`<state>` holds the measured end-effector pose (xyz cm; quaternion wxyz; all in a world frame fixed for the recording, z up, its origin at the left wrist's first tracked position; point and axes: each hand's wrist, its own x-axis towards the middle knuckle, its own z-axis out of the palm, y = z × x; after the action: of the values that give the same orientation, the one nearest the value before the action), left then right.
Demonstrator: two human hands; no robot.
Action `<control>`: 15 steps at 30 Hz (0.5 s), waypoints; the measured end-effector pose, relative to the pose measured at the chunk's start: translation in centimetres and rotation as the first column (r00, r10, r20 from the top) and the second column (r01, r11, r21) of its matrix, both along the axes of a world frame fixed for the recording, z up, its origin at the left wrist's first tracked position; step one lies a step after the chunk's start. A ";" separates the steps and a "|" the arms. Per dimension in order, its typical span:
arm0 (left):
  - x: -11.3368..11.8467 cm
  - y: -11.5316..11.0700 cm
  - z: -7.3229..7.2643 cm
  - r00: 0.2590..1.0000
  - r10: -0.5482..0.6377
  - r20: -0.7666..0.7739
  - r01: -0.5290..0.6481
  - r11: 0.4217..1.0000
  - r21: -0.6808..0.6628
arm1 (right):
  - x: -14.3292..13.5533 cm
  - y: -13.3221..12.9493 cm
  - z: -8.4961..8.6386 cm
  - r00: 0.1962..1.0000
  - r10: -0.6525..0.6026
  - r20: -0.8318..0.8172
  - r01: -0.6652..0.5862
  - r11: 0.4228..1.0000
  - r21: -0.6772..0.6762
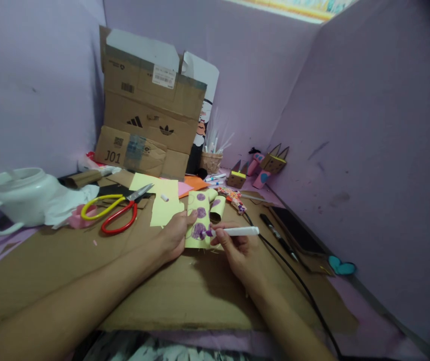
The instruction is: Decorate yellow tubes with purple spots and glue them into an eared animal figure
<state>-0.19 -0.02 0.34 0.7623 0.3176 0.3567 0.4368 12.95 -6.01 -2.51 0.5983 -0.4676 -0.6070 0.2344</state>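
My left hand (pixel 177 233) grips a pale yellow paper piece (pixel 193 240) by its left side, thumb on its face. Purple filled circles run down the paper, and fainter outlined ones show at its left edge. Between the fingers of my right hand (pixel 239 250) is a white marker (pixel 242 231), lying nearly level, its purple tip at the lowest circle. Just behind the paper rests a yellow paper roll (pixel 218 208) with a purple spot. A white marker cap (pixel 164 198) lies on a cut yellow sheet (pixel 162 212) to the left.
Scissors (pixel 119 214) with yellow and red handles lie left, near a white teapot (pixel 22 195). A flattened cardboard box (pixel 150 110) stands behind. At right are a black pen (pixel 278 235), a phone-like dark slab (pixel 298 229), a black cable (pixel 297 278) and cardboard figures (pixel 274 163).
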 end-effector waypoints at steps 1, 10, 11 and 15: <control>0.0 0.0 0.0 1.000 0.005 -0.003 -0.005 1.000 0.001 | 0.0 0.0 0.0 1.000 -0.002 -0.008 0.002 1.000 0.007; 0.0 0.2 -0.3 1.000 -0.004 0.007 0.004 1.000 0.002 | -0.1 -0.1 0.3 1.000 0.019 0.003 -0.019 1.000 -0.006; 0.0 0.2 -0.4 1.000 -0.003 0.005 0.003 1.000 0.000 | -0.1 -0.1 0.3 1.000 0.021 0.008 -0.021 1.000 -0.004; 0.0 0.3 -0.5 1.000 -0.010 0.011 0.009 1.000 0.006 | 0.0 -0.1 0.2 1.000 0.015 0.013 -0.015 1.000 -0.009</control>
<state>-0.21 0.27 -0.14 0.7653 0.3192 0.3498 0.4360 12.93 -6.10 -2.29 0.5904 -0.4671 -0.6135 0.2385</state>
